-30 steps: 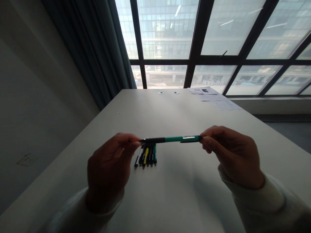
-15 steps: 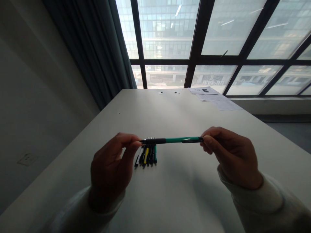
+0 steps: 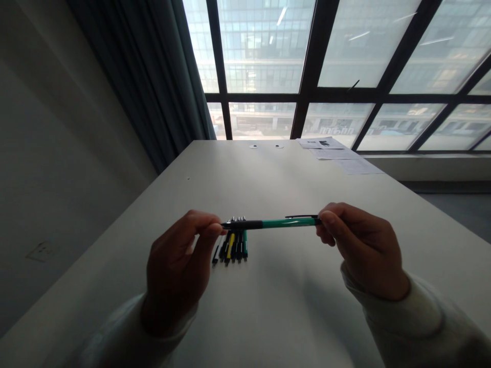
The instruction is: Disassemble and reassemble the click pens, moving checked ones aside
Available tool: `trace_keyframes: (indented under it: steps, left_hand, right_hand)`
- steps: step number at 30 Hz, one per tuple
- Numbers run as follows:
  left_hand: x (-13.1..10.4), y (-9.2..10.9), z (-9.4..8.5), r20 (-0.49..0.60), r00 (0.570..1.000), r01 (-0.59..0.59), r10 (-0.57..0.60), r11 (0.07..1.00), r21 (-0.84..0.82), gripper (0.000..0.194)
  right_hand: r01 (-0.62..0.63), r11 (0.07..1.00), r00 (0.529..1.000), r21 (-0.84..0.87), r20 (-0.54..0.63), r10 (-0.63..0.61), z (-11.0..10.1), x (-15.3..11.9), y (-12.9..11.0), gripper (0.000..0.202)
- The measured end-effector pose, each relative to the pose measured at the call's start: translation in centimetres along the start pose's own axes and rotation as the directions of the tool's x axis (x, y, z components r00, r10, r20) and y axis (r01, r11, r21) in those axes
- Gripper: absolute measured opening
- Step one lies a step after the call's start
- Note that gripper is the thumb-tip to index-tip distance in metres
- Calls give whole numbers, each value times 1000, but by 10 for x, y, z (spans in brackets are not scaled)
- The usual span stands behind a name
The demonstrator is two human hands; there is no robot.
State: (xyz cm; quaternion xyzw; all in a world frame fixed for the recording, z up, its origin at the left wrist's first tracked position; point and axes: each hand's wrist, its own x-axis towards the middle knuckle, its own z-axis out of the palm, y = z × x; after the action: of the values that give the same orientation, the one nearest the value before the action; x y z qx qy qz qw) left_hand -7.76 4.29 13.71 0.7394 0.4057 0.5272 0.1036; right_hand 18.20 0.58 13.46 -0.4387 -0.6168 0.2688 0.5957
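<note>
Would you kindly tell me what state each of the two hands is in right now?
Left hand: closed, pinching the green pen at its tip end.
Right hand: closed, pinching the same pen at its other end.

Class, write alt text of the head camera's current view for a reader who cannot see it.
Left hand and right hand hold a green-and-black clip pen level by its ends. Behind it, a row of pens, one partly yellow, lies on a white table; papers lie near the window.
</note>
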Motion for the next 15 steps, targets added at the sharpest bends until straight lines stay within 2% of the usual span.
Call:
trace_keyframes:
  steps: [4,10,15]
  left_hand:
    - [1,1,0,11,1000,3,-3,1000,-8,16]
    - [-1,-2,3,49,997,68,-67,997,-18,23]
    - [1,1,2,99,995,35,-32,999,-21,28]
  right_hand:
    - [-6,1000,1000,-19,19,6,-1,0,0,22]
    - [-19,997,1000,-79,-8,19,-3,-1,2,28]
    - [-30,995,999,-97,-26,28,-2,-1,2,29]
